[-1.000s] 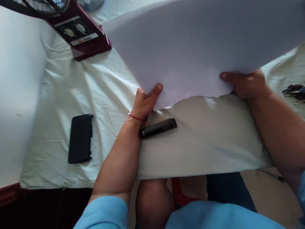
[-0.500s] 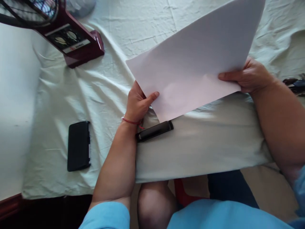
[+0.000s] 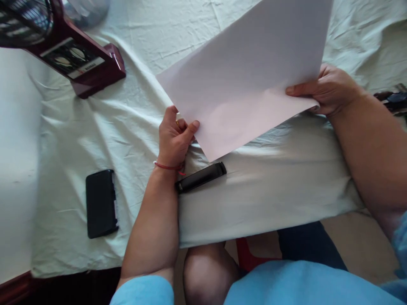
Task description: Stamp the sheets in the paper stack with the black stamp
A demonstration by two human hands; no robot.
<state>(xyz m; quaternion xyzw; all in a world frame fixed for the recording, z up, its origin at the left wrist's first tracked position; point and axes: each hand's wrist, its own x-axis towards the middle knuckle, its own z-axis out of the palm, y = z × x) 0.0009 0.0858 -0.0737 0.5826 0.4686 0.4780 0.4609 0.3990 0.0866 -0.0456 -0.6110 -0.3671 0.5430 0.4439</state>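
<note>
- Above the near edge of the table (image 3: pixel 79 140), a white sheet (image 3: pixel 251 72) is held tilted, its lowest corner pointing down toward the black bar (image 3: pixel 201 176) without quite touching it.
- Compared with a second ago, the sheet has been brought lower and further from the camera; it no longer fills the top of the view, and more of the wrinkled cloth is uncovered beyond it.
- The sheet's left edge is pinched by the left hand (image 3: pixel 173 140), thumb on top and fingers curled beneath; the grip has shifted slightly along that edge.
- The right edge is clamped by the right hand (image 3: pixel 330 89), thumb laid flat over the paper, fingers hidden behind it.
- By this lowering, the sheet appears to be being brought toward the cloth, though it is not yet laid flat.
- The phone (image 3: pixel 100 203) near the left edge and the bar are unmoved.
- At the far left corner, a label is carried on the maroon fan base (image 3: pixel 95 72); red lettering is present but too blurred to be read.
- No writing is seen on the sheet.
</note>
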